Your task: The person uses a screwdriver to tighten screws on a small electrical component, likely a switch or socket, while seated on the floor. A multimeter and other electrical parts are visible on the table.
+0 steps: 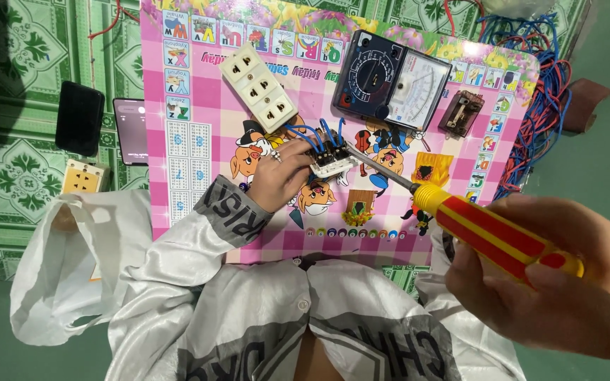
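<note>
My left hand (282, 176) presses down on a small white switch module (331, 164) with several blue wires (317, 134) looping out of its top; a ring shows on one finger. It rests on a pink cartoon-printed board (199, 141). My right hand (552, 282) grips the red-and-yellow handle of a screwdriver (492, 233), close to the camera. The metal shaft (379, 169) runs up-left, its tip meeting the module's right side.
A cream triple socket strip (259, 86), a black analog multimeter (390, 79) and a small brown relay (460, 111) lie on the board. Red and blue wire bundles (541, 106) sit right. Two phones (79, 118), a yellow socket (82, 176) and a white plastic bag (65, 268) lie left on green tiles.
</note>
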